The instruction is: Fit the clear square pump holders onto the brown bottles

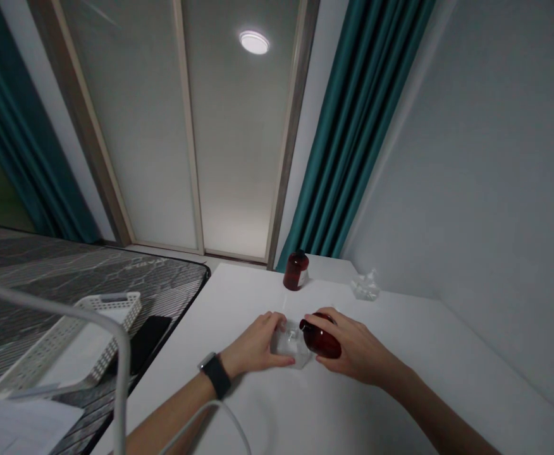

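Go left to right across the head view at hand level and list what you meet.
White perforated plastic basket → left hand → right hand gripping an amber bottle → pale wall

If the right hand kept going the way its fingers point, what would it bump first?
Probably the clear plastic piece in the left hand. The right hand and its red bottle point straight toward it, though depth is hard to judge from here.
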`<state>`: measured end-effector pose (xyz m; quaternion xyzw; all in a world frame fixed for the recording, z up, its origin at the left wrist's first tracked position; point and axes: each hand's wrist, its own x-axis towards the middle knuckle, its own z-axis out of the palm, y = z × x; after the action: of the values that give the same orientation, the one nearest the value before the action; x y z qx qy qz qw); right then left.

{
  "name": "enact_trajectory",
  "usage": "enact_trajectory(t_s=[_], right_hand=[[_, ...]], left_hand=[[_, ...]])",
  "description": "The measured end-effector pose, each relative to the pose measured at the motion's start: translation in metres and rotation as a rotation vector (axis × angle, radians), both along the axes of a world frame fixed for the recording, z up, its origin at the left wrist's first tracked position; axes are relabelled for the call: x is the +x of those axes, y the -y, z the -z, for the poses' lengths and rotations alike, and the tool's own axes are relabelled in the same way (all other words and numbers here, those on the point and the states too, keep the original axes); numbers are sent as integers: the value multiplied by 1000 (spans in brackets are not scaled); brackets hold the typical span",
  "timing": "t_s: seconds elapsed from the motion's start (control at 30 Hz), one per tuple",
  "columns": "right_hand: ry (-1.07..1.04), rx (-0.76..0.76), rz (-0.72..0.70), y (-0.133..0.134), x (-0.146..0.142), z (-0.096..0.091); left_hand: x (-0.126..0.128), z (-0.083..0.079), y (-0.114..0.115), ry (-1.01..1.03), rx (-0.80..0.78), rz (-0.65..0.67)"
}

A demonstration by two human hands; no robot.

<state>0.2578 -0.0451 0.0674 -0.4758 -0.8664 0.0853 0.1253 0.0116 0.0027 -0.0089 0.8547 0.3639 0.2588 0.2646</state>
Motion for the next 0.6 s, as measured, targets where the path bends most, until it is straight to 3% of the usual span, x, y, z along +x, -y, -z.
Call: enact_trajectory(t_s=[0.33,0.6], right_hand=[[34,-37,6,2,0,-2],[41,-36,-8,2,2,-2]], left_hand=[[-4,-24,5,-114,155,23],[-3,-22,5,-101,134,25]])
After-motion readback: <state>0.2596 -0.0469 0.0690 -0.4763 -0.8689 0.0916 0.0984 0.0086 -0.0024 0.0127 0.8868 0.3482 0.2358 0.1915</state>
